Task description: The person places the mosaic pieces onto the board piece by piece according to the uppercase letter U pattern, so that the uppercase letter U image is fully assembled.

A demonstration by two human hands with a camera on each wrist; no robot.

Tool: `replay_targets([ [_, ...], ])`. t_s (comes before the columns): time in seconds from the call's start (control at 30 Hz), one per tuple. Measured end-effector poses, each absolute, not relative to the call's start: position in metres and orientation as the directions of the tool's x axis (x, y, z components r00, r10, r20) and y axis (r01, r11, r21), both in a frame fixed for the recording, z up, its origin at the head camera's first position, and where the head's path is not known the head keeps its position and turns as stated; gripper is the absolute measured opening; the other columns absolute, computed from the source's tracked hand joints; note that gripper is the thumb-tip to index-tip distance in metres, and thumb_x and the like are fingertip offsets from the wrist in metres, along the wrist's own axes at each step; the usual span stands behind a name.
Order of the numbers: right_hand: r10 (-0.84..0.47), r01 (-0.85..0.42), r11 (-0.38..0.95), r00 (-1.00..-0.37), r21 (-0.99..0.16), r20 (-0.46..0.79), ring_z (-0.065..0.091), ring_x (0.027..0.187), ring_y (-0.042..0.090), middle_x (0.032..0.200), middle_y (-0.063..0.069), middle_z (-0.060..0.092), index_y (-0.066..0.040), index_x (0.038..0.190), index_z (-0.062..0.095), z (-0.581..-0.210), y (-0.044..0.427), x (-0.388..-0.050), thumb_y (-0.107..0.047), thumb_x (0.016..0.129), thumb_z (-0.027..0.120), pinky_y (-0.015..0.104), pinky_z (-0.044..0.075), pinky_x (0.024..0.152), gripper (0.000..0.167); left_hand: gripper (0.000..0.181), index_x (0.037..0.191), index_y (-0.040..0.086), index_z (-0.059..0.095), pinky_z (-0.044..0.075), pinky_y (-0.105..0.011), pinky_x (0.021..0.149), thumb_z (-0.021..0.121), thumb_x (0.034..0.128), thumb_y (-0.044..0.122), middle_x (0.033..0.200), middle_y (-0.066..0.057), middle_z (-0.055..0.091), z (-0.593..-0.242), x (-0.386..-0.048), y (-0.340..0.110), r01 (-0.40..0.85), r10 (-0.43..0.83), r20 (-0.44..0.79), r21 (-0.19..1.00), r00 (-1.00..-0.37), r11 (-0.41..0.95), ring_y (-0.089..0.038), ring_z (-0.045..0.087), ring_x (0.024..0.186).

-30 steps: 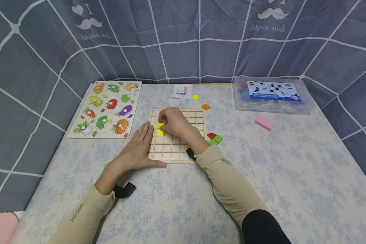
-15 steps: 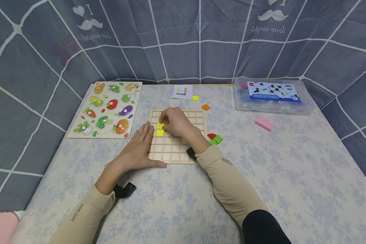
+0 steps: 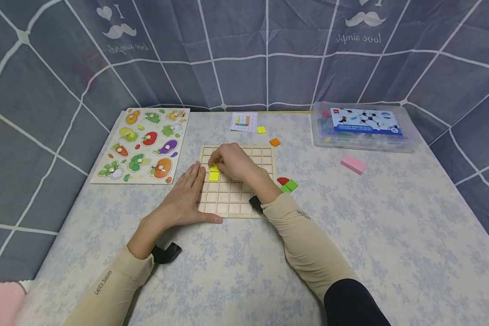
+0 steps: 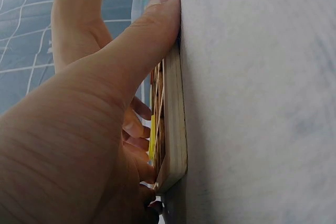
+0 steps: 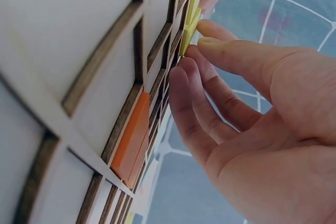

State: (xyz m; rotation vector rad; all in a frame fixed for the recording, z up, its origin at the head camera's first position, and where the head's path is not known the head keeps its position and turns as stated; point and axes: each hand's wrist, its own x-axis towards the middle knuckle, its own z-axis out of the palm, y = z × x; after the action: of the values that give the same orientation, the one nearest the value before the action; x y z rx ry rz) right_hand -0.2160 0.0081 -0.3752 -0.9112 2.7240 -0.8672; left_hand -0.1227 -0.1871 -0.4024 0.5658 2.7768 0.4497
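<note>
A wooden grid board (image 3: 224,199) lies on the table in the head view. My left hand (image 3: 183,197) rests along its left side, fingers spread and thumb at the front edge. Two yellow square tiles sit one behind the other in the board's left part. My right hand (image 3: 238,162) pinches the rear yellow tile (image 3: 214,167); in the right wrist view that tile (image 5: 189,36) stands tilted at the fingertips. Just in front of it is the other yellow tile (image 3: 213,176). An orange piece (image 5: 131,140) lies on the board in the right wrist view, hidden by my right hand in the head view.
Behind the board are a pattern card (image 3: 244,122), a loose yellow tile (image 3: 261,130) and an orange tile (image 3: 275,142). Red (image 3: 283,180) and green pieces (image 3: 291,184) lie right. A vegetable puzzle (image 3: 142,149), pink block (image 3: 353,164) and plastic box (image 3: 364,140) stand farther out.
My right fingers have shifted slightly left over the rear yellow tile and now cover more of it. The left hand stays where it was.
</note>
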Motion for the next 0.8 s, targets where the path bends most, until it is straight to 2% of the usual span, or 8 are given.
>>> replay_targets([
  [0.27,-0.594,-0.504,0.642,-0.803,-0.578,0.039,0.070,0.102,0.019,0.112,0.005,0.080,-0.009,0.108,0.084,-0.373,0.014,-0.220,0.002,0.100,0.066,0.032,0.056,0.090,0.023,0.150,0.167,-0.003,-0.002,0.004,-0.058,0.132,0.083,0.0724,0.075,0.176,-0.021,-0.013,-0.402,-0.123,-0.188,0.324,0.410,-0.205,0.350,-0.889,0.879,-0.037,-0.008,0.164],
  [0.4,-0.558,-0.447,0.649,-0.830,-0.615,0.015,0.069,0.102,0.020,0.114,0.006,0.078,-0.009,0.112,0.082,-0.368,0.026,-0.225,-0.005,0.101,0.068,0.033,0.056,0.089,0.018,0.150,0.167,-0.003,-0.002,0.004,-0.058,0.132,0.084,0.0718,0.074,0.176,-0.021,-0.013,-0.401,-0.122,-0.187,0.317,0.409,-0.205,0.368,-0.889,0.874,-0.037,-0.008,0.164],
  [0.53,-0.512,-0.397,0.644,-0.859,-0.654,0.017,0.066,0.101,0.022,0.109,0.007,0.076,-0.007,0.116,0.081,-0.362,0.044,-0.232,-0.009,0.102,0.070,0.036,0.055,0.090,0.018,0.150,0.167,-0.003,-0.002,0.004,-0.058,0.132,0.085,0.0710,0.074,0.176,-0.020,-0.012,-0.401,-0.122,-0.186,0.315,0.408,-0.203,0.373,-0.890,0.873,-0.037,-0.008,0.164],
  [0.63,-0.481,-0.378,0.638,-0.876,-0.671,0.036,0.066,0.101,0.023,0.108,0.007,0.076,-0.007,0.118,0.079,-0.358,0.061,-0.238,-0.010,0.101,0.071,0.040,0.048,0.102,0.019,0.151,0.167,-0.003,-0.001,0.004,-0.058,0.132,0.085,0.0704,0.075,0.176,-0.020,-0.012,-0.401,-0.122,-0.186,0.313,0.405,-0.204,0.370,-0.891,0.875,-0.037,-0.008,0.164],
  [0.73,-0.447,-0.364,0.642,-0.893,-0.675,0.055,0.066,0.102,0.024,0.109,0.009,0.077,-0.006,0.119,0.079,-0.356,0.077,-0.243,-0.010,0.101,0.071,0.044,0.035,0.116,0.021,0.151,0.167,-0.003,-0.001,0.004,-0.058,0.132,0.085,0.0699,0.075,0.176,-0.020,-0.012,-0.401,-0.122,-0.185,0.312,0.404,-0.204,0.370,-0.892,0.875,-0.037,-0.008,0.164],
  [0.8,-0.426,-0.355,0.643,-0.902,-0.679,0.068,0.067,0.104,0.026,0.111,0.010,0.077,-0.005,0.120,0.078,-0.355,0.089,-0.246,-0.009,0.100,0.072,0.046,0.029,0.120,0.021,0.151,0.167,-0.003,-0.001,0.004,-0.058,0.132,0.085,0.0699,0.075,0.176,-0.020,-0.012,-0.401,-0.122,-0.185,0.312,0.404,-0.204,0.370,-0.892,0.875,-0.037,-0.008,0.164],
])
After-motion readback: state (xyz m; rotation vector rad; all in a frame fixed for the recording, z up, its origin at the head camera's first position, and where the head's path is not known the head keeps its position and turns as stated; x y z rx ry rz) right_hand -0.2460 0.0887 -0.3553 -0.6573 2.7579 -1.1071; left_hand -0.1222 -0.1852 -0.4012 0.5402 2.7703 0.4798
